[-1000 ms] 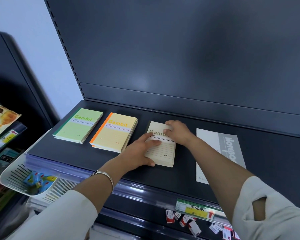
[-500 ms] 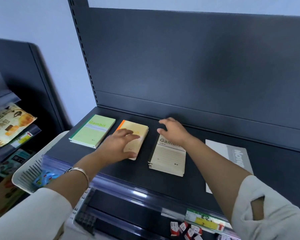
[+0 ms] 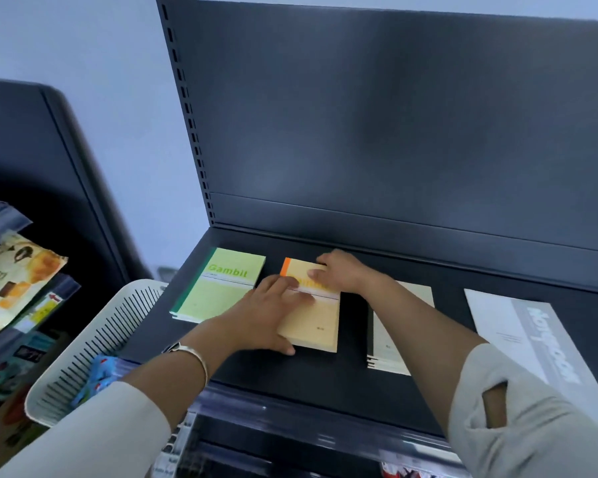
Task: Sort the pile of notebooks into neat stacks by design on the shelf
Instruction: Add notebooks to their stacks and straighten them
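- The left hand [image 3: 263,315] is lying flat on the left part of the pale yellow stack of notebooks with an orange spine [image 3: 320,322]. Its fingers are stretched out nearly straight across the cover, and its thumb is resting against the stack's near left edge.
- The right hand [image 3: 342,274] is reaching across from the right and resting on the far end of the same yellow stack. Its fingers are lying loosely spread over the printed title and are not gripping anything.
- The yellow stack is sitting on the dark grey metal shelf [image 3: 290,381], between two other stacks and apart from both.
- The light green stack of notebooks with a dark green spine [image 3: 221,288] is lying to its left, with "Gambit" showing on the cover.
- The beige stack of notebooks [image 3: 390,343] is lying to its right, partly hidden under the right forearm.
- A large grey and white booklet [image 3: 518,339] is lying flat at the shelf's right end.
- A white slotted plastic basket [image 3: 94,339] is standing below the shelf's left corner.
- A thin silver bracelet [image 3: 197,357] is circling the left wrist.
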{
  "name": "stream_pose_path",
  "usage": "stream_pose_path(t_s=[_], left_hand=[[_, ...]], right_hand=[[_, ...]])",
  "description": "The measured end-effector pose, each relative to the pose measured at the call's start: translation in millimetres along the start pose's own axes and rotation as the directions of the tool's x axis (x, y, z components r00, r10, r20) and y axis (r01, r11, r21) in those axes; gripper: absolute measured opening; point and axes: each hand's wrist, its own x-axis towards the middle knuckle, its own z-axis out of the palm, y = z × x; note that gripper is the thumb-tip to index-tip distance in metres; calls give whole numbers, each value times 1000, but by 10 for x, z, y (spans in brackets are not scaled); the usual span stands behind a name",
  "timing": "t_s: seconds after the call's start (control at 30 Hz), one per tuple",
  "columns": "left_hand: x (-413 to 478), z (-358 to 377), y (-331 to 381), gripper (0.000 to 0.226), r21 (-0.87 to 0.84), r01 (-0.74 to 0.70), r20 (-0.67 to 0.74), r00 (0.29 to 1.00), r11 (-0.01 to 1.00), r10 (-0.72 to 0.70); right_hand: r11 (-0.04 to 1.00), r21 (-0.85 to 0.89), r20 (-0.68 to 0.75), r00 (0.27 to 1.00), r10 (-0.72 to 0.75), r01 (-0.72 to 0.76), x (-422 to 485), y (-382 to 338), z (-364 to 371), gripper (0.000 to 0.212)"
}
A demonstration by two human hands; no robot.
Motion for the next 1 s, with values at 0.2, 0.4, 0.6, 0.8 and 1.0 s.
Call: stream_pose_path(t_s=[0.2,0.4,0.6,0.8,1.0], left_hand=[[96,-48,-67,87,-105,-32,7,999,994,33],[61,-73,-50,85,-125,-2,49,999,992,9],[43,-15,-57,89,-306,79,82,995,949,-57],[125,-158,30,59,-773,239,-58,896,588,-440],[254,-126,66,52,-883,375,118,759,282,-640]], right_hand=[[992,128,-24,1000,-9,12,109,2,-48,37],[974,227,-75,997,19,-1,140,54,0,36],[970,242,-112,993,37,-9,26,13,20,54],[867,484,-200,949,244,-121,-214,-43,69,63],[456,868,-1,917,398,-197,-413,-178,133,65]])
